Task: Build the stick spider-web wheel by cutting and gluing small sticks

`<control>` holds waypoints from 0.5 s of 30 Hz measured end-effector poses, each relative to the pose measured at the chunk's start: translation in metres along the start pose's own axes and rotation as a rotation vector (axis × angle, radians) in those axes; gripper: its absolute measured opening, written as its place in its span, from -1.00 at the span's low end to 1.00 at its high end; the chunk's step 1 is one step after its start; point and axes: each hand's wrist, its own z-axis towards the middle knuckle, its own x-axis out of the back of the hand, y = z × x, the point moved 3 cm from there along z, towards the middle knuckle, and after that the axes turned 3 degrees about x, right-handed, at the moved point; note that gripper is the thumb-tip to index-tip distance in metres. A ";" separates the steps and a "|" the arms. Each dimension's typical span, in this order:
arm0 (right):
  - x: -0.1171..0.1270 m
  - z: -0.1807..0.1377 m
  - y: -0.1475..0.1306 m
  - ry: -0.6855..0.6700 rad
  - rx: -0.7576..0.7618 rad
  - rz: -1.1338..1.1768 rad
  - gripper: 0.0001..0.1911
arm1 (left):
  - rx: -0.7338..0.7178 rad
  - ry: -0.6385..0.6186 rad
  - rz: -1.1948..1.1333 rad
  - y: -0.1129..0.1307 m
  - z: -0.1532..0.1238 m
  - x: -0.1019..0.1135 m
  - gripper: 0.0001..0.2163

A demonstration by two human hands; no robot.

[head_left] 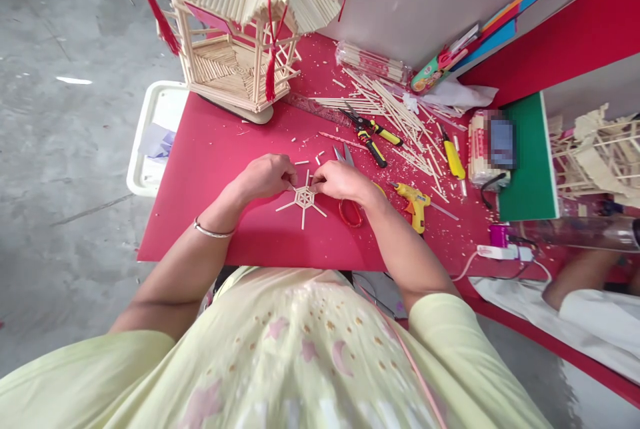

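A small star-shaped stick frame (304, 197) lies on the red tabletop, its pale wooden arms spreading from a hexagonal middle. My left hand (267, 177) is closed in a pinch at the frame's upper left side. At its upper right, my right hand (343, 182) pinches the frame as well. The fingertips hide the ends of the two upper side arms. Close to my right wrist lie scissors (351, 213) with red handles, partly covered by the hand. Short cut stick pieces (302, 163) lie just beyond the frame.
A stick-built pavilion (240, 49) with red tassels stands at the back left. Cutting pliers (370, 139), loose sticks (400, 115), a yellow utility knife (453, 159) and a yellow glue gun (414, 205) lie to the right. A power strip (503, 252) and another person's arm (583, 275) are further right.
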 end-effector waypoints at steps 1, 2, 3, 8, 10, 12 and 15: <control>-0.001 0.000 0.000 -0.002 0.000 0.000 -0.84 | 0.001 -0.004 0.002 0.000 0.000 0.000 -0.80; -0.001 -0.001 0.001 -0.005 0.000 0.000 -0.83 | 0.000 -0.006 0.002 0.000 0.000 0.000 -0.80; -0.002 -0.001 0.001 -0.006 0.002 0.001 -0.83 | -0.002 -0.005 0.000 0.000 0.000 0.000 -0.80; -0.002 -0.002 0.003 0.002 0.021 0.008 -0.84 | -0.016 0.004 -0.030 -0.001 0.000 0.000 -0.81; 0.000 -0.006 0.004 0.030 0.020 0.035 -0.85 | -0.026 0.037 -0.075 0.001 -0.001 0.003 -0.83; 0.005 -0.015 0.002 0.130 0.030 0.123 -0.83 | -0.040 0.114 -0.169 0.005 -0.003 0.009 -0.86; 0.010 -0.036 -0.007 0.389 0.062 0.332 -0.73 | -0.016 0.222 -0.450 0.015 -0.005 0.014 -0.86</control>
